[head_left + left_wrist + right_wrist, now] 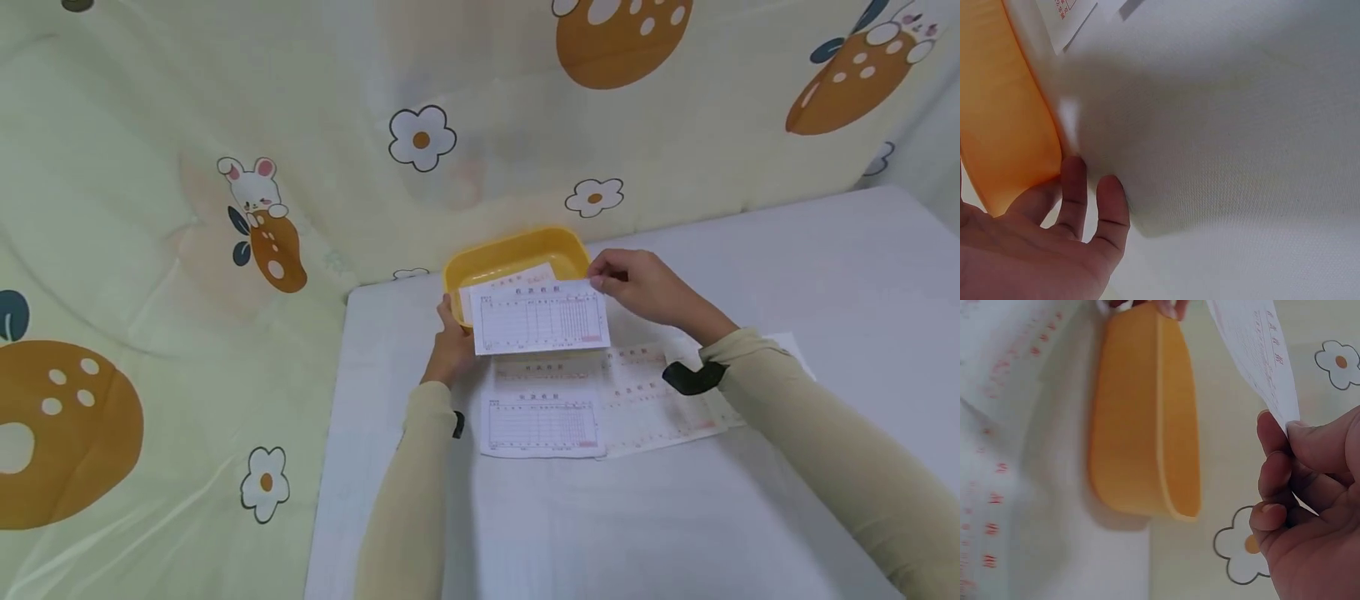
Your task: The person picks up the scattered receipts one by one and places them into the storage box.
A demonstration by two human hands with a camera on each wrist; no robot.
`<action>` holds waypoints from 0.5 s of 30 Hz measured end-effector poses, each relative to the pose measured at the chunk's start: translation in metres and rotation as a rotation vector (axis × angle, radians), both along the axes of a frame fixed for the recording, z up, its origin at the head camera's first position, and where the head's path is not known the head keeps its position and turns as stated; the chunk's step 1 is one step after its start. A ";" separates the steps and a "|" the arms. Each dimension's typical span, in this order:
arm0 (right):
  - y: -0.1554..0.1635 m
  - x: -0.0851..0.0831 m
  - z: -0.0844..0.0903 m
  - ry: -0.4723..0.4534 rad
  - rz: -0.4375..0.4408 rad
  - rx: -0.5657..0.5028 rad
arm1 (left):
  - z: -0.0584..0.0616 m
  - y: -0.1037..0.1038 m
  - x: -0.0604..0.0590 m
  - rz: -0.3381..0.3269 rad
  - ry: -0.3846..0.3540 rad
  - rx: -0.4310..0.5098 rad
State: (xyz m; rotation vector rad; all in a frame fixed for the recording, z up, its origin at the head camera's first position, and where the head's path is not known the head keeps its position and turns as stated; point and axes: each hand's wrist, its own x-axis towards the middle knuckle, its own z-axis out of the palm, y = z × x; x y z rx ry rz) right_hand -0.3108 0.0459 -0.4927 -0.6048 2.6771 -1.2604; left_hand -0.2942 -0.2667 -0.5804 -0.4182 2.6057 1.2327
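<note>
While over tray (pixel 564 247) rim, slip (pixel 542 319)

Print on the held slip (pixel 542 317) too small to read from the head view; same for the slips lying flat (pixel 592 400) on the worktop (pixel 825 275). Held slip covers the near rim of the yellow tray (pixel 517 254) and most of a second slip inside it. Left hand (pixel 452 346): fingers tucked behind slip and tray wall, grip unclear. Right wrist view: right hand (pixel 1310 506) cut by the frame edge, slip edge-on, top cut off. Left wrist view: tray wall (pixel 997 119) blurred, cropped; only two fingertips show.
</note>
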 end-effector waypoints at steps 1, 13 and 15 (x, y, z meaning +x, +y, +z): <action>-0.002 -0.005 0.005 0.005 -0.009 -0.002 | -0.003 -0.001 -0.002 0.000 -0.003 -0.013; -0.025 -0.061 0.044 0.021 -0.079 -0.006 | 0.005 0.004 0.004 0.059 -0.086 0.007; -0.028 -0.071 0.049 0.008 -0.091 -0.004 | 0.006 0.005 0.003 0.055 -0.080 0.000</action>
